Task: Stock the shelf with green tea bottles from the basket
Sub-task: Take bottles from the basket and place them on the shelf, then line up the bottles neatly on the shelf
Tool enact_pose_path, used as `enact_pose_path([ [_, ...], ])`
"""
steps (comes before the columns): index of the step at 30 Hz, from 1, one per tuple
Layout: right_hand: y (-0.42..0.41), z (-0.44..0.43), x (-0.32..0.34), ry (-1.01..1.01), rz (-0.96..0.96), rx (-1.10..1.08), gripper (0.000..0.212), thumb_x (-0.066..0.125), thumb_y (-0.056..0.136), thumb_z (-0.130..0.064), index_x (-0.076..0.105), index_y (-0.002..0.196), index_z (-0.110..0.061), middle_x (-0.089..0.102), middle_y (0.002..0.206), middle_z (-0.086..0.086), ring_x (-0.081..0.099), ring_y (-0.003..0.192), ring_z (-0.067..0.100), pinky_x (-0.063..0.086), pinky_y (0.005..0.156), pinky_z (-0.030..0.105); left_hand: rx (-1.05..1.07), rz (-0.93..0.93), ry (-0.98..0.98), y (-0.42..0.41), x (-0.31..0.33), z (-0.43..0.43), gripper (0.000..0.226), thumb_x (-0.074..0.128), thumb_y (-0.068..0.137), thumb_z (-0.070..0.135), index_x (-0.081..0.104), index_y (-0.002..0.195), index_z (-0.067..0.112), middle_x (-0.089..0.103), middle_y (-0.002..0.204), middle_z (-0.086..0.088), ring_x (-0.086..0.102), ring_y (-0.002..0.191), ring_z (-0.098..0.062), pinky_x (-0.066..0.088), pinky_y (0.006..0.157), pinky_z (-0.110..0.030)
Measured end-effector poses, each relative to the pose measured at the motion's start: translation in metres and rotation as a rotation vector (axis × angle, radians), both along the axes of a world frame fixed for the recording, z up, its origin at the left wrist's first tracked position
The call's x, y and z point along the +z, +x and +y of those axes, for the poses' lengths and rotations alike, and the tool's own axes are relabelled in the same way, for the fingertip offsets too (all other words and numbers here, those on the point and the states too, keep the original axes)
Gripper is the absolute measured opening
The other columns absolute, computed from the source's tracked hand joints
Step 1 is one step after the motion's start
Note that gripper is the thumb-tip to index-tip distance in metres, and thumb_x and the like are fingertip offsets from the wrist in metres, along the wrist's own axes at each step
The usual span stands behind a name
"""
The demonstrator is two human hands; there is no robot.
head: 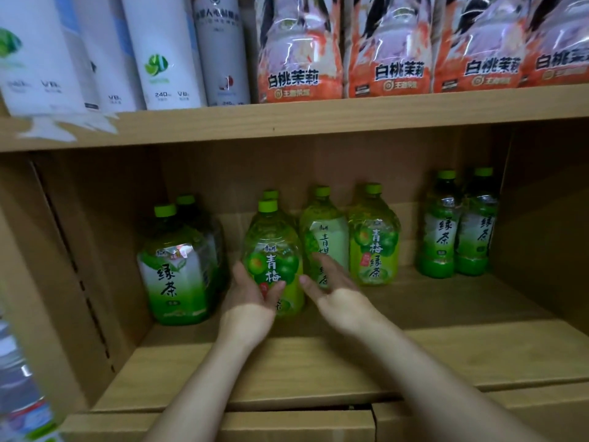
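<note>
On the wooden shelf [318, 365] stand several green tea bottles with green caps. My left hand [251, 293] grips the lower part of a front plum green tea bottle [272, 247], which stands upright in the middle. My right hand [334, 290] is open beside it, fingers spread near the neighbouring bottle [323, 231]. A further plum bottle [374, 237] stands to the right. A large green tea bottle [173, 269] stands at the left, and two slimmer ones [441, 228] at the right. The basket is out of view.
The shelf above [287, 122] carries white bottles [169, 52] and orange peach-jasmine packs [299, 49]. Cardboard walls [541, 218] close the compartment's sides. Bare shelf board lies in front of the bottles. Blurred water bottles [19, 393] show at the lower left.
</note>
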State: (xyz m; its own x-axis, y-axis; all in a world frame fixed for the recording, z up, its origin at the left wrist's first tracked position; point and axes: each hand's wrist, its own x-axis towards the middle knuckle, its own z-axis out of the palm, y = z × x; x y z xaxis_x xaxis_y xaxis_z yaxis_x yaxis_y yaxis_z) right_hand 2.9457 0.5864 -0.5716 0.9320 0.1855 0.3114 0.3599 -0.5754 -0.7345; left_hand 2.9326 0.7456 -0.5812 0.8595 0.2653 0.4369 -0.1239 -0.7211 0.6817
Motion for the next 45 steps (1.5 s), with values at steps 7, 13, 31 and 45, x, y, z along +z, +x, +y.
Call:
enact_pose_path([
  [7,0.019,0.005,-0.006,-0.067,0.091,0.014,0.073,0.045,0.093,-0.051,0.008,0.152,-0.029,-0.014,0.161,0.0,0.009,0.148,0.019,0.015,0.116,0.029,-0.001,0.087,-0.092,0.013,0.0,0.003,0.071,0.063,0.087,0.03,0.016,0.139,0.016,0.058,0.125,-0.01,0.058,0.109,-0.034,0.048,0.089,-0.04],
  [13,-0.024,-0.023,0.021,-0.037,-0.04,-0.032,0.061,0.046,0.095,-0.044,0.022,0.149,-0.029,0.057,0.126,-0.003,0.054,0.114,0.02,0.041,0.092,0.028,0.038,0.137,-0.107,-0.001,0.013,0.005,0.076,0.069,0.08,0.037,0.024,0.138,0.016,0.052,0.135,-0.01,0.052,0.119,-0.033,0.045,0.098,-0.042],
  [31,-0.322,-0.242,0.061,-0.909,-0.149,-0.484,0.027,0.042,0.094,-0.043,0.056,0.116,-0.035,0.07,0.099,-0.008,0.065,0.095,0.018,0.049,0.08,0.034,-1.074,-0.377,0.262,-0.173,-0.005,-0.253,0.03,0.044,0.082,0.018,0.072,0.091,0.017,0.068,0.092,0.002,0.061,0.086,-0.012,0.047,0.078,-0.025],
  [45,-0.562,-0.354,0.007,0.198,0.128,-0.982,0.043,0.071,0.069,-0.053,0.073,0.098,-0.02,0.076,0.088,0.008,0.069,0.078,0.016,0.055,0.069,0.022,-1.734,-0.047,0.294,-0.318,-0.087,-0.499,0.027,0.051,0.085,0.011,0.073,0.098,0.018,0.072,0.104,0.001,0.063,0.099,-0.015,0.045,0.084,-0.023],
])
